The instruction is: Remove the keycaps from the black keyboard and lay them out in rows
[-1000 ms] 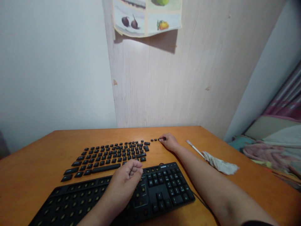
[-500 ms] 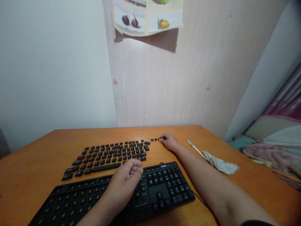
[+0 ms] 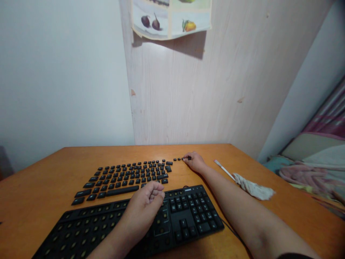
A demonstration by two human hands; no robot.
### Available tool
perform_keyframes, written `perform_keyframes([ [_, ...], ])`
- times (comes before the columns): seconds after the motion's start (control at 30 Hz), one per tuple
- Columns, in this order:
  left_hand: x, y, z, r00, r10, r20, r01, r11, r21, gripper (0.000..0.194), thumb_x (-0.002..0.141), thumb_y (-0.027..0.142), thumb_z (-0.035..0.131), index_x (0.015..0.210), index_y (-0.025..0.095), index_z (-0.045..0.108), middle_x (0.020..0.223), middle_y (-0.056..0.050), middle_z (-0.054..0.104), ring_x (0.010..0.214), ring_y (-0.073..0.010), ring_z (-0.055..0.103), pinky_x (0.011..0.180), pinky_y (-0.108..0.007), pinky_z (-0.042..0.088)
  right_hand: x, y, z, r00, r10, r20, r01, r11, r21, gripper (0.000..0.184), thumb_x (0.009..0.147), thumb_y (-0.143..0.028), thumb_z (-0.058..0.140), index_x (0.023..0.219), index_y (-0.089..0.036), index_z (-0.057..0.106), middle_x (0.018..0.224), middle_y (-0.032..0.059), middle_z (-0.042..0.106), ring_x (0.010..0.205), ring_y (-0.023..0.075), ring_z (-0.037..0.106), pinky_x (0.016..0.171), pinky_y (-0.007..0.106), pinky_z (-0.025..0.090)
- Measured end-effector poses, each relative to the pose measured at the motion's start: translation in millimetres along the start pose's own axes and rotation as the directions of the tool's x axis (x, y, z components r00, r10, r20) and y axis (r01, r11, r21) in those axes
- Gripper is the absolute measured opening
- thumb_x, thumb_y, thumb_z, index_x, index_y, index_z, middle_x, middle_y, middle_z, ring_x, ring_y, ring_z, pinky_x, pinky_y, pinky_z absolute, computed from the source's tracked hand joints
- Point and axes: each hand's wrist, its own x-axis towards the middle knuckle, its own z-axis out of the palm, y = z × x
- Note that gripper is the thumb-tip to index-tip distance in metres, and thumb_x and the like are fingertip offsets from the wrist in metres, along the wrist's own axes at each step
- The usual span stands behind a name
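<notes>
A black keyboard (image 3: 185, 214) lies at the front of the desk, most of its left and middle stripped to bare key sockets, with keys still on its right end. My left hand (image 3: 145, 205) is over its middle, fingers curled in and thumb against them; whatever they hold, if anything, is hidden. Beyond the keyboard, loose black keycaps (image 3: 126, 175) are laid out in rows, with a long space bar (image 3: 122, 191) in front. At the back, my right hand (image 3: 195, 162) pinches a small dark keycap (image 3: 189, 158) at the end of a short row of loose keycaps (image 3: 178, 159).
To the right of my right forearm lie a white-handled brush (image 3: 223, 169) and a crumpled cloth (image 3: 254, 187) on the wooden desk (image 3: 40, 180). A cable (image 3: 231, 230) runs beside the keyboard. Behind the desk stands a wall with a fruit picture (image 3: 171, 21); bedding (image 3: 304, 172) is at right.
The view has shifted very slightly. Both hands keep nearly the same place and grip, and the keyboard and loose keycaps look unchanged.
</notes>
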Motion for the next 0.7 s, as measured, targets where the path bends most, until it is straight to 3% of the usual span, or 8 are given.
perform_keyframes([
  [0.5,1.7,-3.7,0.5,1.000,0.016,0.019,-0.016,1.000,0.001,0.030,0.079,0.044,0.060,0.093,0.017,0.063,0.079,-0.002,0.063,0.074,-0.0177,0.056,0.069,-0.028,0.044,-1.2,-1.1,-0.3,1.000,0.005,-0.004,-0.005,1.000,0.028,0.019,0.083,-0.032,0.067,0.095,-0.022,0.076,0.098,0.0079,0.071,0.092,0.0204,0.062,0.080,0.029,0.045],
  [0.7,0.5,-4.4,-0.4,1.000,0.015,0.025,-0.015,1.000,0.015,0.032,0.080,0.044,0.059,0.095,0.017,0.063,0.081,-0.003,0.063,0.075,-0.0180,0.056,0.071,-0.028,0.044,-2.9,1.5,-1.7,0.999,-0.012,-0.041,0.015,0.996,0.092,0.026,0.083,-0.040,0.064,0.097,-0.020,0.074,0.097,0.0085,0.072,0.090,0.0210,0.063,0.080,0.030,0.045],
])
